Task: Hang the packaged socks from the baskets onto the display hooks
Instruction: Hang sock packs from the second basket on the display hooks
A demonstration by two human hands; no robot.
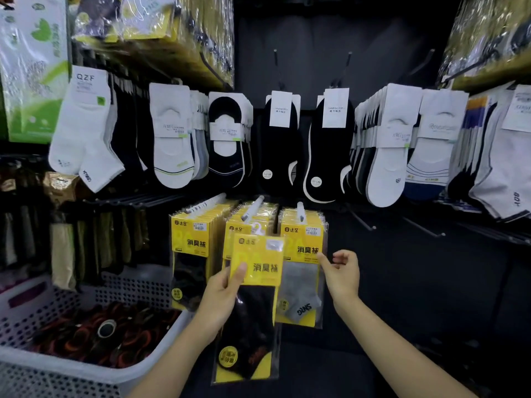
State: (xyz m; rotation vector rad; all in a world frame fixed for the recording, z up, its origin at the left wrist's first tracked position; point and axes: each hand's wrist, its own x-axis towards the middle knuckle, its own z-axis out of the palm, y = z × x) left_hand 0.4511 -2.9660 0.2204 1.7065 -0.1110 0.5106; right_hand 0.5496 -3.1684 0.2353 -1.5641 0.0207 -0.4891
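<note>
My left hand (222, 294) grips a yellow sock packet (254, 305) with black socks inside, thumb on its front. The packet's clear hanger tab (256, 228) sits just below the tip of the middle display hook (253, 209). Behind it hang three rows of the same yellow packets: a left row (191, 248), a middle row (244, 225) and a right row (301, 271) showing grey socks. My right hand (340, 272) hovers at the right row's edge, fingers loosely curled and holding nothing; whether it touches the packet is unclear.
A white perforated basket (57, 366) at lower left holds dark packaged goods. Rows of white, black and grey socks (281, 139) hang above. Bare hooks (425, 228) jut out at the right in front of a dark panel.
</note>
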